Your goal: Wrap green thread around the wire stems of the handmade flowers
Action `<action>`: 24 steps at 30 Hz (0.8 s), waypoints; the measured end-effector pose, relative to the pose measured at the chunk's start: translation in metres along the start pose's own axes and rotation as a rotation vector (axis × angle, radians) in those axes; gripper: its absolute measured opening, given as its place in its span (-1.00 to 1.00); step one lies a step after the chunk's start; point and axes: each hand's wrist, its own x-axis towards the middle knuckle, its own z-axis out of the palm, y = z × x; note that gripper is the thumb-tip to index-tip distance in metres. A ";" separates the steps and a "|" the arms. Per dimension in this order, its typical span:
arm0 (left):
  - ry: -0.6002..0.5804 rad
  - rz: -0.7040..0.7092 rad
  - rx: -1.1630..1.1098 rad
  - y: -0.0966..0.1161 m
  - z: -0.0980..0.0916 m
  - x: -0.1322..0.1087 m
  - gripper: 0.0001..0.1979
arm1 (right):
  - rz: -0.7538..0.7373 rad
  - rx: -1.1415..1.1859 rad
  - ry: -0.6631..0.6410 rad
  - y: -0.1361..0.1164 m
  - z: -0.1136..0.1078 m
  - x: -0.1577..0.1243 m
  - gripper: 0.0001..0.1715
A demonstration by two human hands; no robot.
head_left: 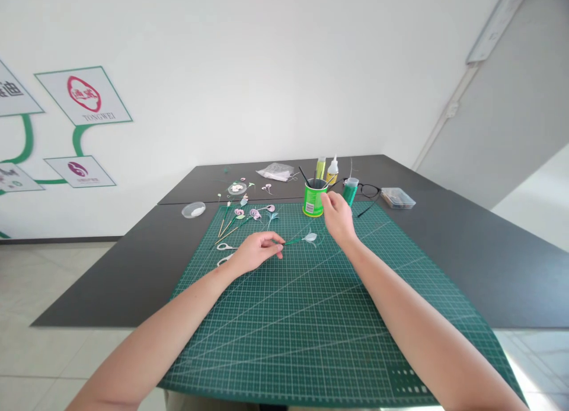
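My left hand (259, 251) pinches the green stem of a pale artificial flower (310, 237) between thumb and forefinger, just above the green cutting mat (311, 316). The flower's whitish-blue petals point right. In front of the green can (314, 201), my right hand (338, 215) is raised with its fingers pressed together; what they pinch, if anything, is too small to make out. Scissors (226, 247) with white handles lie partly hidden behind my left hand. Beyond them are several purple and pale flowers (254, 214) on green stems and wooden sticks.
Thin tools stand in the can. Behind it are a glue bottle (332, 170) and a yellow-green tube (320, 168). A green-filled bottle (350, 191), glasses (370, 190) and a clear box (398, 198) lie right. Small dishes (193, 210) and a plastic bag (278, 172) sit further back.
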 end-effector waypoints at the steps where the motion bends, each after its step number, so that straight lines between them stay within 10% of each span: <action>1: -0.001 -0.013 -0.017 0.000 0.000 0.000 -0.71 | -0.027 -0.021 0.013 0.000 0.000 0.000 -0.58; 18: -0.007 -0.226 -0.347 0.011 -0.005 -0.002 -0.65 | -0.115 0.084 -0.122 0.001 0.006 -0.003 -0.49; 24: -0.018 -0.218 -0.459 0.010 -0.006 -0.002 -0.62 | 0.179 0.371 -0.339 0.005 0.008 -0.001 -0.65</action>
